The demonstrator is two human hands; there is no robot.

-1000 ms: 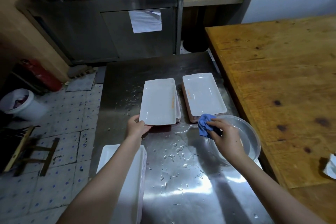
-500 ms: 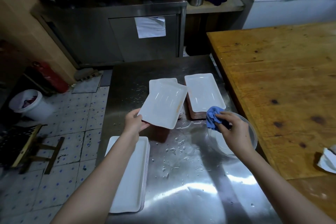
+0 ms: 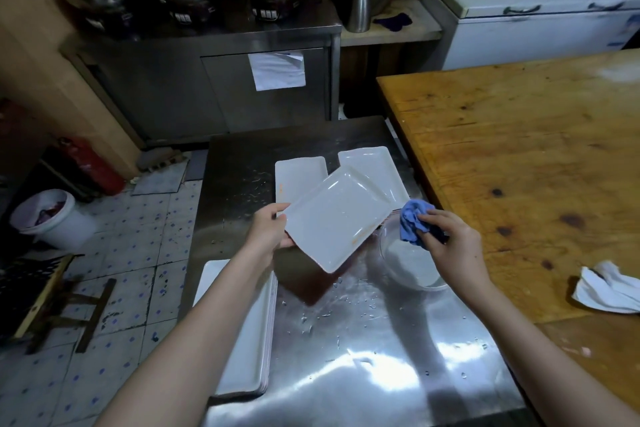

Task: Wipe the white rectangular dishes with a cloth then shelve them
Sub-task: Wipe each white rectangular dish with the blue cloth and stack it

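My left hand [image 3: 269, 228] grips the near-left corner of a white rectangular dish [image 3: 337, 221] and holds it tilted above the wet steel table [image 3: 363, 357]. An orange smear marks the dish's near edge. My right hand [image 3: 446, 246] holds a crumpled blue cloth [image 3: 414, 222] just right of the dish, over a clear glass bowl [image 3: 405, 263]. Behind the lifted dish lie two stacks of white dishes, one at the left [image 3: 298, 173] and one at the right [image 3: 377, 166]. Another stack of white dishes [image 3: 249, 329] sits at the table's near left, partly under my left forearm.
A wooden table [image 3: 519, 156] adjoins the steel table on the right, with a white cloth [image 3: 609, 291] on its near edge. A steel cabinet [image 3: 207, 90] with pots stands behind. A white bucket [image 3: 52, 218] and a wooden stool [image 3: 52, 302] stand on the tiled floor at left.
My left hand lifted the top dish off the left stack, swung it right and tilted it toward the cloth. My right hand with the cloth stayed over the bowl.
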